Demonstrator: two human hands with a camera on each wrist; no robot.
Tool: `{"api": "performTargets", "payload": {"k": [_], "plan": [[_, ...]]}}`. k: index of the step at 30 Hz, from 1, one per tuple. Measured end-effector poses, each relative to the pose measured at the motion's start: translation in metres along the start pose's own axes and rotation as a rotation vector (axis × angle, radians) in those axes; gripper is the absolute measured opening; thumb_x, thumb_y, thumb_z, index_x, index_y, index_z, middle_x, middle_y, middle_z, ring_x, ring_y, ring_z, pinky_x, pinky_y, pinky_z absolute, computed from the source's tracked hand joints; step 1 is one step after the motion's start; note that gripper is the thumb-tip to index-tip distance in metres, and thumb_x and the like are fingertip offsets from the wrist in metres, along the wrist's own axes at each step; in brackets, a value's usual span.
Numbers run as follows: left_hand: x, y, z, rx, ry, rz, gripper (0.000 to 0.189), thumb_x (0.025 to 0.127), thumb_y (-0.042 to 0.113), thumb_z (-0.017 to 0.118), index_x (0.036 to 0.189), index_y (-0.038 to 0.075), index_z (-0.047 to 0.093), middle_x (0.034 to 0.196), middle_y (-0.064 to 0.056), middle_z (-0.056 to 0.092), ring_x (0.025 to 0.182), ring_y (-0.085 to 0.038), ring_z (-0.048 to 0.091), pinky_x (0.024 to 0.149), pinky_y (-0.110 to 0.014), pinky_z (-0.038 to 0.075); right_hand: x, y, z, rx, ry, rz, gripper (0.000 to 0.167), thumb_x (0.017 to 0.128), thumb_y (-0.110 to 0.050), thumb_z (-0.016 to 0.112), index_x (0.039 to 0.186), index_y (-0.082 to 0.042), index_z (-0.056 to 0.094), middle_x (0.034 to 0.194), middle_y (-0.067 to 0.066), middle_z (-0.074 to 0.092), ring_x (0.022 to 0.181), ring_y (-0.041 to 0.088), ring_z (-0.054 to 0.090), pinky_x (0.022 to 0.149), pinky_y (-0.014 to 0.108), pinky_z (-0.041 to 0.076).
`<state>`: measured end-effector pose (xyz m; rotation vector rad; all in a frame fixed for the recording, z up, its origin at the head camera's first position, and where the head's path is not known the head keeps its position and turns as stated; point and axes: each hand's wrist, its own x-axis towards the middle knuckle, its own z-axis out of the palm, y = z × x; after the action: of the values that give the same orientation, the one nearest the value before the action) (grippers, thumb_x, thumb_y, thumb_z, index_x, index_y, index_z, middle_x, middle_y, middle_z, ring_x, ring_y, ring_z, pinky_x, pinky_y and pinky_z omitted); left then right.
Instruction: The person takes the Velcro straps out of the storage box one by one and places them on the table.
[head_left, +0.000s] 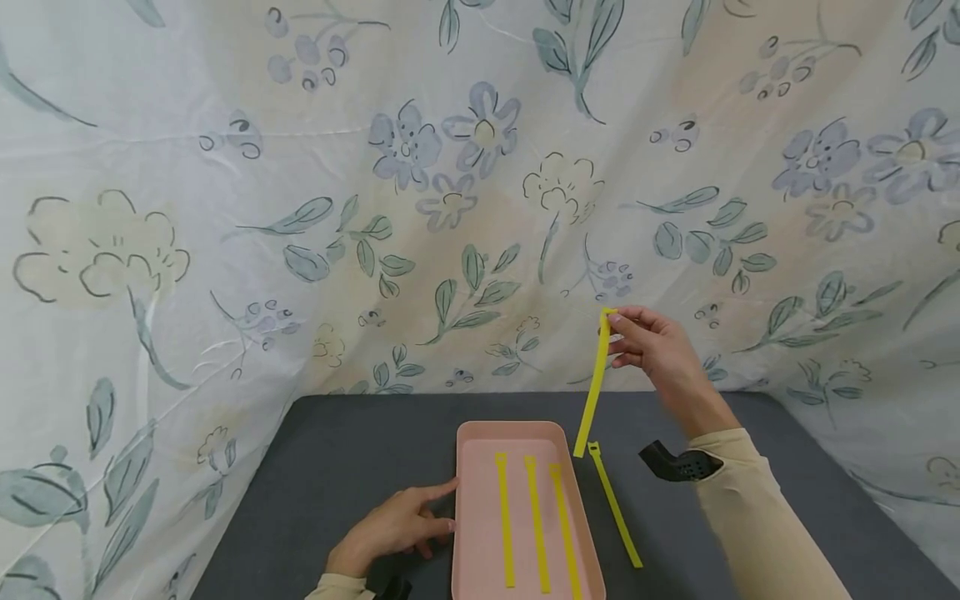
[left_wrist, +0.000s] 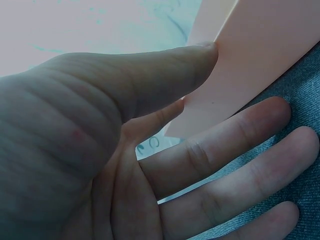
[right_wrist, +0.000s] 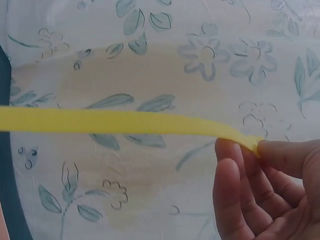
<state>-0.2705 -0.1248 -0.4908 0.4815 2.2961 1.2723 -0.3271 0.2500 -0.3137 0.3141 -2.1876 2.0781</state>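
My right hand (head_left: 660, 354) pinches one end of a yellow hook-and-loop cable tie (head_left: 595, 392) between thumb and fingers. The strap hangs down from the grip over the far right corner of a pink tray (head_left: 510, 429). In the right wrist view, the strap (right_wrist: 125, 121) bends at the pinched end near the thumb. Lengthwise inside the tray lie three similar yellow ties (head_left: 505, 521), side by side. To the tray's right, another yellow tie (head_left: 617, 507) with a slotted head lies on the table. My left hand (head_left: 397, 523) touches the tray's left side with extended index finger and thumb.
The dark grey table (head_left: 360, 450) reaches back to a floral cloth (head_left: 465, 250) that hangs behind it and at both sides. A black wrist device (head_left: 678, 463) sits at the right sleeve. The tray's raised rim stands between the left hand and the ties inside.
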Motion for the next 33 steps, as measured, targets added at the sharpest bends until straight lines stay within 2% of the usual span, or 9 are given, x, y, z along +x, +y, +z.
{"api": "performTargets", "payload": {"k": [11,20,29,33], "plan": [[0.002,-0.002,-0.002,0.006,-0.011,-0.002,0.067,0.096,0.028,0.071,0.155,0.015,0.044,0.081,-0.006,0.076,0.059,-0.022,0.069,0.055,-0.033,0.047,-0.012,0.006,-0.037,0.044,0.018,0.044,0.019,0.100,-0.029,0.066,0.109,-0.012,0.066,0.097,-0.007,0.074,0.082,0.010,0.072,0.074,0.026,0.060],[0.001,-0.002,0.000,-0.018,-0.012,-0.008,0.067,0.095,0.025,0.072,0.155,0.012,0.043,0.082,-0.008,0.076,0.060,-0.024,0.069,0.056,-0.034,0.051,-0.022,0.018,-0.051,-0.072,0.054,0.082,0.021,0.101,-0.034,0.063,0.109,-0.014,0.064,0.096,-0.012,0.072,0.085,0.008,0.069,0.075,0.025,0.059],[0.004,-0.003,0.000,0.001,-0.005,-0.012,0.068,0.095,0.029,0.072,0.155,0.016,0.043,0.081,-0.006,0.076,0.059,-0.022,0.069,0.053,-0.034,0.046,-0.034,0.051,-0.066,-0.162,-0.016,0.216,0.018,0.104,-0.036,0.057,0.111,-0.020,0.064,0.097,-0.016,0.069,0.090,0.007,0.067,0.078,0.028,0.059],[0.004,-0.003,0.000,-0.005,-0.006,-0.017,0.068,0.095,0.028,0.072,0.155,0.016,0.043,0.081,-0.007,0.076,0.059,-0.022,0.069,0.054,-0.034,0.046,-0.038,0.072,-0.072,-0.197,-0.040,0.270,0.024,0.104,-0.036,0.057,0.117,-0.016,0.062,0.097,-0.015,0.068,0.091,0.008,0.066,0.080,0.030,0.059]]}}
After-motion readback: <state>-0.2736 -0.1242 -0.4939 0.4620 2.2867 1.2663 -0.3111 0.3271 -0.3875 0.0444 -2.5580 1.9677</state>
